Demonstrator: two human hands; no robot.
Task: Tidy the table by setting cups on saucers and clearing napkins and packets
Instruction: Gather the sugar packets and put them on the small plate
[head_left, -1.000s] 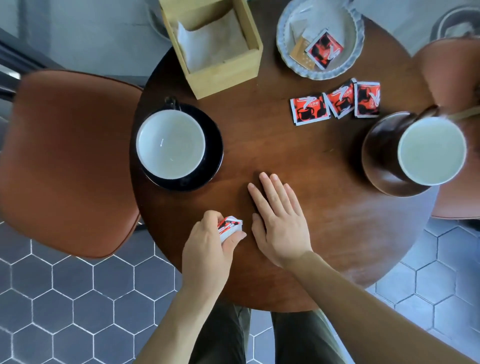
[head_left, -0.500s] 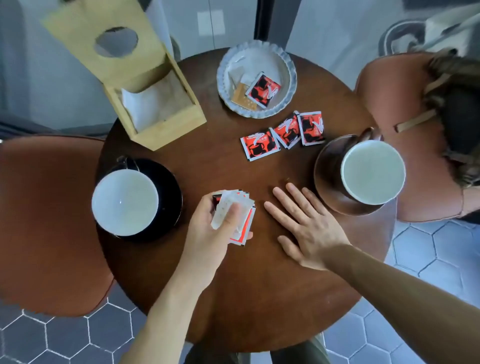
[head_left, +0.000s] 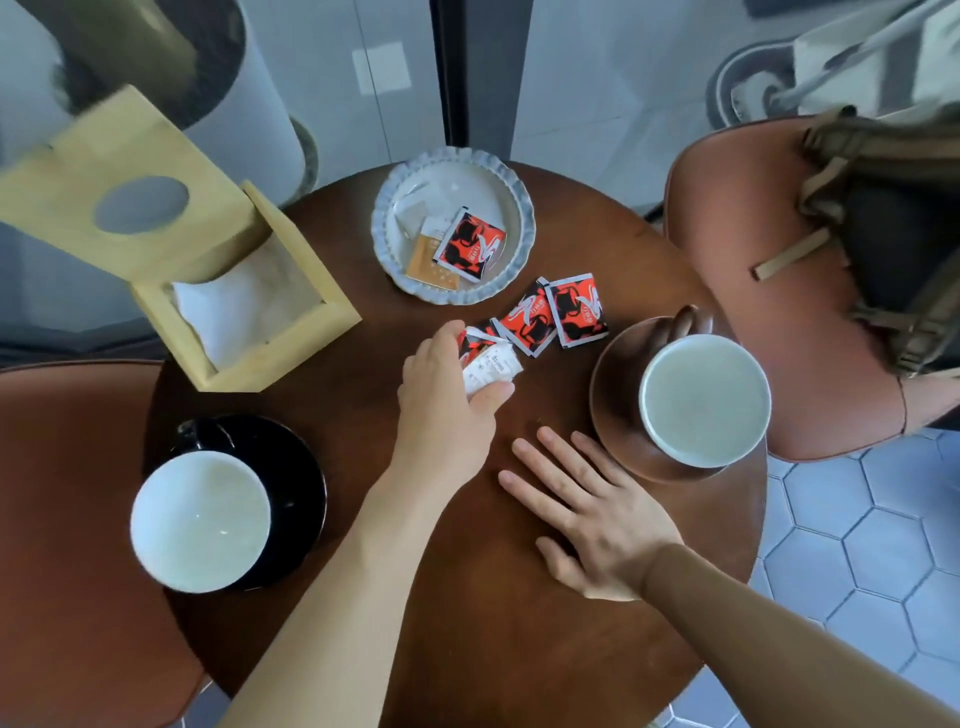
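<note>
We judge the tidying well past halfway. Both cups are already seated: the white cup (head_left: 200, 519) on the black saucer (head_left: 304, 483) at our left, and the second cup (head_left: 705, 399) on the brown saucer (head_left: 618, 400) at our right. The napkins (head_left: 244, 306) lie inside the open wooden box (head_left: 280, 358), so that part looks finished too (though we cannot see whether any lie out of view).

What remains is the packets. Our left hand (head_left: 447, 410) has its fingers curled round a small stack of packets (head_left: 488, 358), held just over the counter (head_left: 467, 649) beside the loose ones. Two red packets (head_left: 558, 314) lie flat on the wood between the stack and the scalloped dish (head_left: 519, 208), which holds a red packet (head_left: 470, 244) and a few pale ones.

Our right hand (head_left: 597, 519) lies flat on the counter, fingers straight and spread, holding nothing.

We reckon the rest is gathering those two and putting the lot in the dish.
</note>
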